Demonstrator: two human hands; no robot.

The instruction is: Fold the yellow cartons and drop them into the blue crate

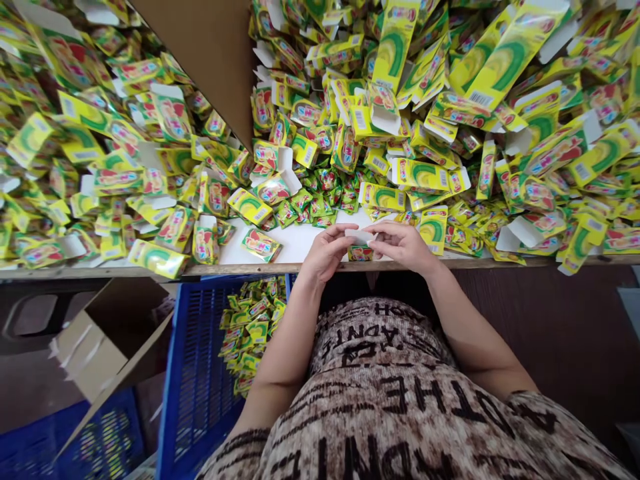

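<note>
A small green and red printed carton (360, 253) with a raised white flap sits between my hands at the table's front edge. My left hand (327, 251) pinches its left side, fingers closed. On the other side my right hand (403, 247) has its thumb and fingertips closed at the flap and the right edge. Just beyond my hands lies a heap of small green wrapped packets (325, 193). A closed carton (261, 245) rests flat on the white tabletop to the left of my left hand.
Piles of yellow and green cartons (410, 173) cover the table on both sides. A brown cardboard panel (210, 53) stands at the back. Below the edge, a blue crate (187, 360) holds yellow packs, beside an open cardboard box (95, 350).
</note>
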